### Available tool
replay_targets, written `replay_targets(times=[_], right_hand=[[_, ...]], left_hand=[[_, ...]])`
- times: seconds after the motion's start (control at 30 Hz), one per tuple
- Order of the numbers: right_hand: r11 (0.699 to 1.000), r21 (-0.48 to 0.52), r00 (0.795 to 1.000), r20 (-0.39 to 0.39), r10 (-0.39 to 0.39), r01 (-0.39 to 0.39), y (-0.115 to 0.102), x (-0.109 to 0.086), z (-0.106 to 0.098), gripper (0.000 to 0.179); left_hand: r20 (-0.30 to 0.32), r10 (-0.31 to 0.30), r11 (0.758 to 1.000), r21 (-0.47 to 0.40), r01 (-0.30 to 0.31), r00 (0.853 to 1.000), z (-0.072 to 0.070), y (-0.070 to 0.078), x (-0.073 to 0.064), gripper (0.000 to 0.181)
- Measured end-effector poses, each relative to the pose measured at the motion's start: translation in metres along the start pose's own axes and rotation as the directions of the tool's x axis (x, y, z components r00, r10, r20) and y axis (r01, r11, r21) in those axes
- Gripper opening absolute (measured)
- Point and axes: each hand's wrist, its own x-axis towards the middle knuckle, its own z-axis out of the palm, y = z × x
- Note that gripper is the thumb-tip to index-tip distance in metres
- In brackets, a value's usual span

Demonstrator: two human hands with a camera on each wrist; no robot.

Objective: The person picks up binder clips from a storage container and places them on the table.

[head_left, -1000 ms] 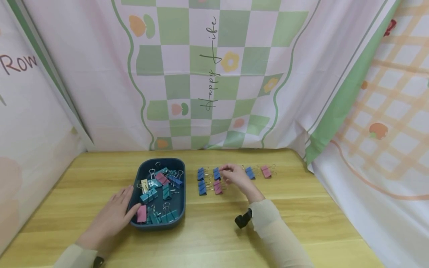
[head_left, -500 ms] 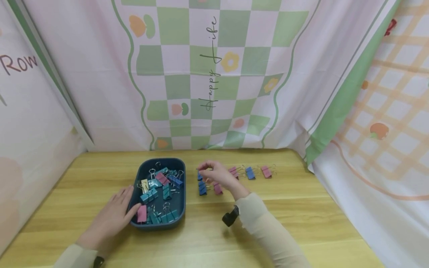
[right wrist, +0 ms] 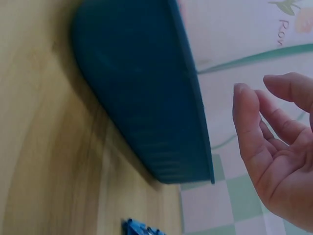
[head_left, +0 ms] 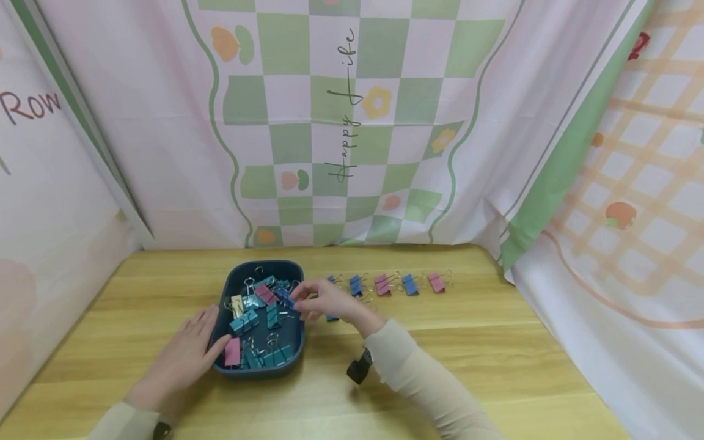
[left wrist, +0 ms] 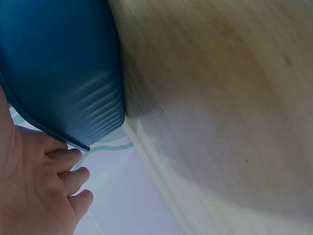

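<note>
A dark blue bin (head_left: 299, 348) holds several binder clips in teal, pink, blue and cream. My left hand (head_left: 184, 351) rests against the bin's left rim, its fingers extended along the side; in the left wrist view the fingers touch the rim. Over the bin's right rim hovers my right hand (head_left: 327, 300), near a blue binder clip (head_left: 285, 297) inside. The right wrist view shows the right hand's thumb and forefinger apart, with nothing between them. To the right, a pink binder clip (head_left: 383, 285) and a blue binder clip (head_left: 410, 285) lie in a row with others.
Another blue clip (head_left: 356, 285) and a pink clip (head_left: 437, 282) belong to the back row on the wooden table (head_left: 440, 354). Clips of a front row are partly hidden behind the right hand. A patterned curtain (head_left: 379, 153) hangs along the table's back edge.
My right hand has moved left from the rows of clips to above the bin's right rim. The left hand and the bin have stayed in place.
</note>
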Motion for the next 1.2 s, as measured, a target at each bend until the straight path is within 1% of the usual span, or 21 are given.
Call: replay_targets(times=[0.5,0.8,1.03,1.2], right_hand=[[0.999,-0.025,0.992,0.122,0.038,-0.035,-0.008,0.013,0.030,0.025],[0.996,-0.084,0.983,0.176,0.057,-0.043,-0.008,0.022,0.042,0.024],[0.985,-0.147,0.973,0.198,0.117,-0.089,-0.010,0.026,0.049,0.021],[0.974,-0.202,0.968,0.207,0.144,-0.102,-0.011,0.027,0.051,0.016]], left_hand=[[-0.011,0.005,1.000,0.007,-0.005,1.000,0.000,0.001,0.001,0.072],[-0.005,0.005,1.000,0.000,-0.005,1.000,0.000,0.001,0.001,0.072],[0.004,0.002,1.000,-0.002,-0.002,1.000,-0.001,0.001,0.001,0.072],[0.003,0.003,1.000,-0.001,-0.003,1.000,-0.001,0.001,0.000,0.072]])
